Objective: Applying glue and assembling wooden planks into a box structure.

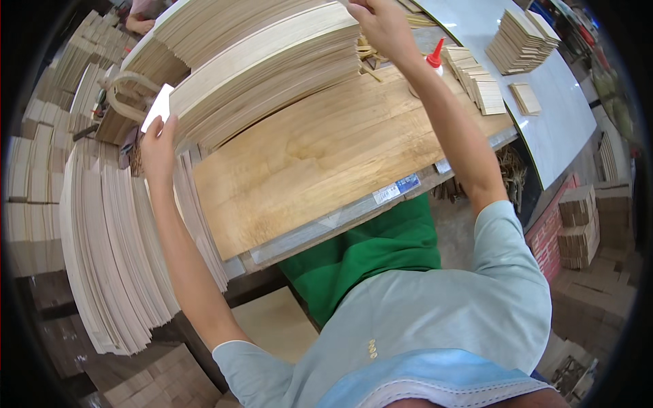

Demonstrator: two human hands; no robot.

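Observation:
A tall stack of thin pale wood boards (pixel 272 75) lies across the far side of the work board. My left hand (pixel 160 139) is at the stack's left end, its fingers pinched on the lower edge of a flat white piece (pixel 159 109). Whether that piece is a card or a brightly lit board end, I cannot tell. My right hand (pixel 382 26) is closed at the stack's far right corner, partly cut off by the picture's upper edge. What its fingers grip is hidden. Nearer to me, a smooth wooden work board (pixel 313 163) lies flat.
Right of the work board stand a glue bottle with a red nozzle (pixel 435 54) and small wood pieces (pixel 479 85). Another small stack (pixel 520 41) sits on a pale table (pixel 561 129). Long upright boards (pixel 112 245) crowd the left. Another person's hand (pixel 139 26) shows at the far left.

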